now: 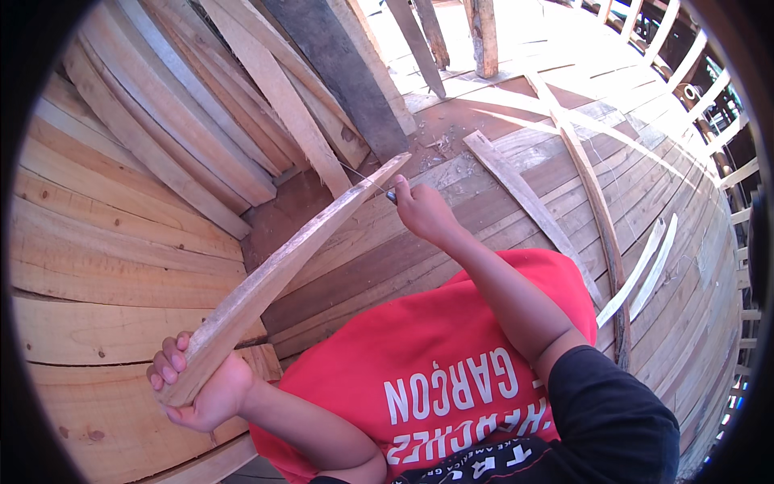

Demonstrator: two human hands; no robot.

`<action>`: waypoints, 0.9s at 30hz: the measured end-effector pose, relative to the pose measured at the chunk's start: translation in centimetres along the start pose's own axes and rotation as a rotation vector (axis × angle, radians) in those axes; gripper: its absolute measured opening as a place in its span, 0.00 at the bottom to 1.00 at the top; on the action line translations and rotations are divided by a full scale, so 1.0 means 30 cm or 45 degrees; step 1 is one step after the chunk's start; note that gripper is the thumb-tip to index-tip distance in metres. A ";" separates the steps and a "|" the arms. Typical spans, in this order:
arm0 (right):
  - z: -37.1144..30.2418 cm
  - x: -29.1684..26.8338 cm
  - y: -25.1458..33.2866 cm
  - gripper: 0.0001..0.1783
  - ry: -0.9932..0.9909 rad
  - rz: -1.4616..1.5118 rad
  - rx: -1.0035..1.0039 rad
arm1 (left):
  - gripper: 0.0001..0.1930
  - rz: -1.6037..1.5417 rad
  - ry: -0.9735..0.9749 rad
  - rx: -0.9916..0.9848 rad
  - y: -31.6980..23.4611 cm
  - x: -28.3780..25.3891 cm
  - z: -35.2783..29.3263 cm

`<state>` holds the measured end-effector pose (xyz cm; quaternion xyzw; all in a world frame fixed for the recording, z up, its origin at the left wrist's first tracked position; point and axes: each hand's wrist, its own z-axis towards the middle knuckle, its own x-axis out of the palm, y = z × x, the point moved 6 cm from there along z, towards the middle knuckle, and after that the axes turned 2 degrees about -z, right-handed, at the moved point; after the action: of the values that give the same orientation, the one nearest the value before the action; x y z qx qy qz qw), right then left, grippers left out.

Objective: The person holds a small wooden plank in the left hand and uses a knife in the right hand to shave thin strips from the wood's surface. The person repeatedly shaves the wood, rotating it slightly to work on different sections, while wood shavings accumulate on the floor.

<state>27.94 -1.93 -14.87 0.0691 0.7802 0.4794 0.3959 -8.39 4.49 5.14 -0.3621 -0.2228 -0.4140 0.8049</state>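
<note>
The board lies up and left of the red cloth. Left of the cloth, the left hand holds its low end; above, the right hand grips a knife at its tip. Best to keep it steady and cut thinly.

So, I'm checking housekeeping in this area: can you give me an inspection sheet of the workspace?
Surface: plank floor, brightly sunlit farther off.
Job's things: long tapered wooden piece; thin tool at its far end, type unclear.
Clutter: wood shavings, a loose board and pale curved strips on the floor.
Grips: left grip closed around the piece's near end; right grip closed on the tool.
Cables: nothing seen for certain.
Surroundings: plank wall at left; slatted railing at right.
</note>
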 end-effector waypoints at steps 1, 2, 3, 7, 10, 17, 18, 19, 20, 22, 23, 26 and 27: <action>-0.007 -0.007 0.011 0.40 0.023 -0.017 0.007 | 0.13 0.000 0.013 -0.004 0.015 0.000 -0.005; -0.019 -0.008 0.026 0.40 0.063 0.001 0.010 | 0.13 0.004 0.025 -0.005 0.028 0.003 -0.010; -0.032 -0.010 0.042 0.41 0.103 0.019 0.012 | 0.13 0.049 -0.007 -0.019 0.051 0.001 -0.022; -0.034 0.016 0.036 0.42 0.172 -0.018 0.005 | 0.14 0.094 -0.037 -0.079 0.157 0.033 -0.077; -0.049 0.016 0.044 0.44 0.169 0.083 -0.048 | 0.14 0.151 -0.067 -0.041 0.163 0.048 -0.084; -0.048 0.036 0.050 0.40 0.182 0.096 -0.161 | 0.15 0.145 -0.086 -0.053 0.216 0.004 -0.090; -0.049 0.049 0.050 0.39 0.157 0.131 -0.229 | 0.15 0.092 -0.052 -0.085 0.241 -0.002 -0.093; -0.055 0.059 0.053 0.37 0.131 0.166 -0.298 | 0.15 0.039 -0.018 -0.118 0.265 -0.007 -0.096; -0.076 0.072 0.068 0.36 0.151 0.181 -0.307 | 0.15 -0.009 0.013 -0.152 0.281 -0.010 -0.099; -0.144 0.078 0.131 0.33 0.187 0.208 -0.336 | 0.15 0.052 0.001 -0.147 0.279 -0.002 -0.100; -0.184 0.079 0.178 0.32 0.208 0.210 -0.446 | 0.15 0.088 -0.006 -0.140 0.271 -0.003 -0.100; -0.236 0.060 0.241 0.29 0.231 0.145 -0.669 | 0.14 0.019 0.112 -0.204 0.270 -0.002 -0.099; -0.209 0.055 0.229 0.29 0.228 0.082 -0.685 | 0.13 0.014 0.134 -0.215 0.271 -0.004 -0.100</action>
<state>20.66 -1.84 -8.86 -0.0565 0.6543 0.6857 0.3140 -1.54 5.46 -0.10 -0.4075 -0.1427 -0.4454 0.7843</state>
